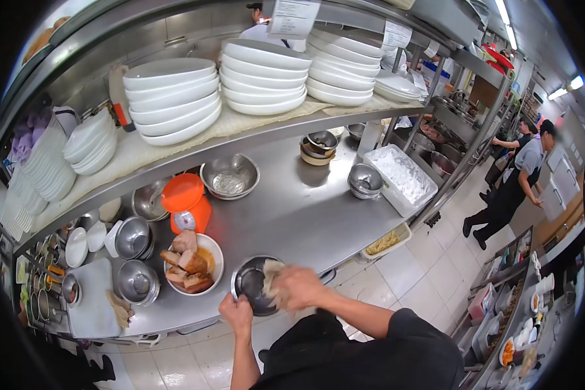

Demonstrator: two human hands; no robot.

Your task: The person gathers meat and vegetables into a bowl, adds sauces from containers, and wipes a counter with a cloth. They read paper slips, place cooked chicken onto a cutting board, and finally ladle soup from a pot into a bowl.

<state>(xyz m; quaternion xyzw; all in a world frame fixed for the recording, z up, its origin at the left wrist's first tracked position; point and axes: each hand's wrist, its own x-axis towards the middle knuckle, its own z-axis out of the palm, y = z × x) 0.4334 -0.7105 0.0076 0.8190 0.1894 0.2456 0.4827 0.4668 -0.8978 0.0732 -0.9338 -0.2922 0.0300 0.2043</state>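
Observation:
At the counter's front edge, my left hand [237, 312] is closed on the near rim of a steel bowl [248, 281], which is tilted so its dark inside faces up. My right hand [299, 287] grips a beige cloth [271, 279] at the bowl's right side; part of the cloth lies within the bowl. Left of the bowl, a white bowl [218, 250] holds several browned chunks of meat [192, 262] and some orange liquid. An orange kitchen scale [190, 207] stands just behind the meat.
Stacked steel bowls [138, 281] and a white cutting board [97, 302] with another cloth [119, 309] are at left. White plates [172, 101] fill the shelf above the counter [292, 208]. A white tub [400, 175] sits at right. Another person [523, 175] walks in the aisle.

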